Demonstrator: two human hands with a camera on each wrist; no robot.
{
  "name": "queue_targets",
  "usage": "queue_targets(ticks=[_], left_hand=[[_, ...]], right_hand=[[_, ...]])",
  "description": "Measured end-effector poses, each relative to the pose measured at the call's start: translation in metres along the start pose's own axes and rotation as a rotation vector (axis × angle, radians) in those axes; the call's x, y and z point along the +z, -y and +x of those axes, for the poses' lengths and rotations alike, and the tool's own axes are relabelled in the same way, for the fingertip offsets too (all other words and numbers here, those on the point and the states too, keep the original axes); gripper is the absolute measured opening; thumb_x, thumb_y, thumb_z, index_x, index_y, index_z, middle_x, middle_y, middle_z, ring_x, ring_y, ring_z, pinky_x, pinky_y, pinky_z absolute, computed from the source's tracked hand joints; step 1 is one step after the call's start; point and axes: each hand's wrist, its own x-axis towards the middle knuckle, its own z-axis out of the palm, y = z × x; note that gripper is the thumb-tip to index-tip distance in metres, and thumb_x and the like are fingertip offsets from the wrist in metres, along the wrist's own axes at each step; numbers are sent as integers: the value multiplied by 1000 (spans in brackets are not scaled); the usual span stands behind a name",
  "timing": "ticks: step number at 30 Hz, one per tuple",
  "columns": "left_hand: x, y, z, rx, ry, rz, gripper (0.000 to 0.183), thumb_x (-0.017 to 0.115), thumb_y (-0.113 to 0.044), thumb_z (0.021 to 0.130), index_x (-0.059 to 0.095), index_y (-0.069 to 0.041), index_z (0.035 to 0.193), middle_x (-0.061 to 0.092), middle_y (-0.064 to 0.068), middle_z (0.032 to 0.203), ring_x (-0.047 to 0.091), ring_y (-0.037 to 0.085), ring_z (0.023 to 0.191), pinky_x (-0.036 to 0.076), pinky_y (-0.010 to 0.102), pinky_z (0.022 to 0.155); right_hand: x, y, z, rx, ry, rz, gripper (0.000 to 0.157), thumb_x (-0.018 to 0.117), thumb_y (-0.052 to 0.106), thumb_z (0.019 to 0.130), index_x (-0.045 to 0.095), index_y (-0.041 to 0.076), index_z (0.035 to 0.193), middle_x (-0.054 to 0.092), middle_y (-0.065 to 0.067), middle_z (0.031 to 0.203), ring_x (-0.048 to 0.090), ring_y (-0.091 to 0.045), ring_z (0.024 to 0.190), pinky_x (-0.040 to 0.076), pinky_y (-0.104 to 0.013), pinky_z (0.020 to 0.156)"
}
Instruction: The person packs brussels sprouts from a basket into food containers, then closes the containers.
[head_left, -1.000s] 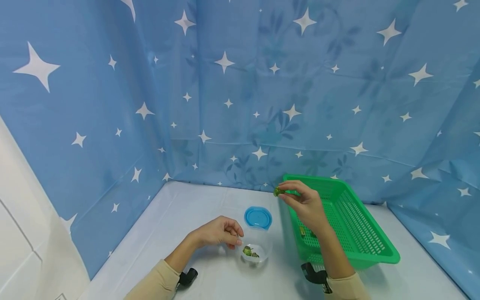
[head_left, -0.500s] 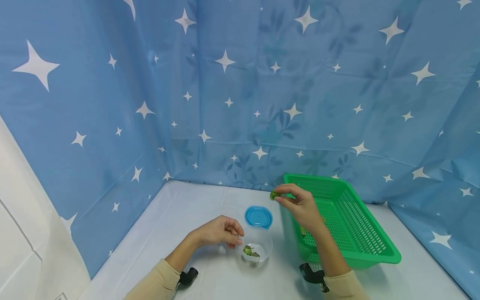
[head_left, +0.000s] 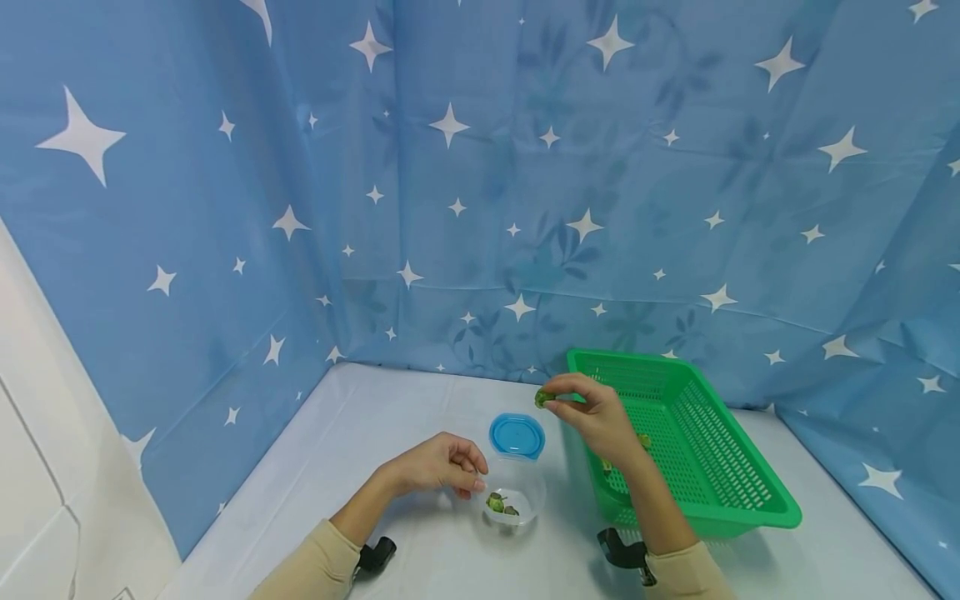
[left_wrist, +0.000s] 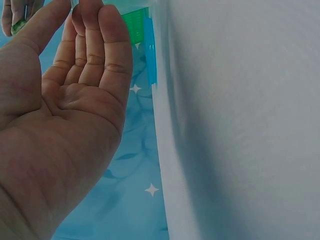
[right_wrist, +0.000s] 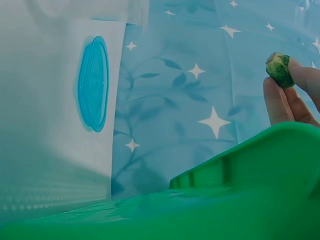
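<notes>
Between the thumb and fingertips of my right hand (head_left: 596, 419) is a small green Brussels sprout (right_wrist: 279, 69), held up by the left side of the green basket (head_left: 720, 467). My left hand (head_left: 435, 465) pinches the rim of a clear plastic container (head_left: 528, 507) standing on the table. Inside that container lie green sprouts (head_left: 496, 502), one bigger than the other. In the left wrist view, the left palm (left_wrist: 75, 110) faces the camera and the fingertips reach past the top edge.
A blue lid (head_left: 517, 435) lies flat behind the container. Small yellow-green pieces (head_left: 643, 440) sit in the basket, partly hidden by the right arm. A blue star-patterned curtain (head_left: 480, 208) hangs along the back of the white table (head_left: 405, 400).
My right hand has moved left and slightly down with the Brussels sprout, from over the basket's edge towards the blue lid. The left hand and the container have stayed put.
</notes>
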Motion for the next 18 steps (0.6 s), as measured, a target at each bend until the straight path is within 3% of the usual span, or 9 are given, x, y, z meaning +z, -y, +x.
queue_targets(ticks=[11, 18], left_hand=[[0, -1, 0, -9, -11, -8, 36, 80, -14, 93, 68, 10, 117, 74, 2, 85, 72, 17, 74, 63, 37, 75], [0, -1, 1, -13, -15, -5, 34, 80, -14, 93, 69, 9, 115, 74, 3, 84, 72, 17, 74, 64, 37, 76]], right_hand=[[5, -3, -2, -10, 140, -64, 18, 71, 0, 97, 75, 5, 114, 71, -15, 116, 71, -23, 107, 63, -28, 88], [7, -1, -3, 75, 268, -128, 16, 70, 3, 98, 75, 9, 112, 73, -9, 112, 72, -29, 106, 63, -29, 87]])
